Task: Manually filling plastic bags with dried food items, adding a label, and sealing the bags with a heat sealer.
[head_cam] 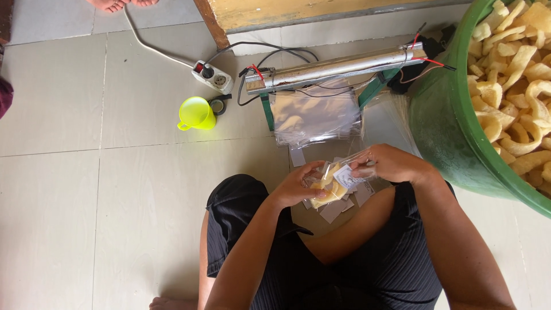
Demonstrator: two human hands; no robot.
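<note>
Here, my left hand [295, 186] and my right hand [390, 163] share one small clear plastic bag of pale yellow crackers [330, 185], held above my lap over the tiled floor [115, 189]. My left grip is closed around the bag's lower end; my right grip pinches its open top, where a small white paper label [347, 178] shows through the plastic. Beneath the bag, grey paper slips [336, 209] lie scattered on the floor. Just beyond sits a stack of empty clear bags [313, 117] under a long metal sealing bar on a green frame [336, 69]. A large green plastic tub of crackers [447, 132] stands at my right.
</note>
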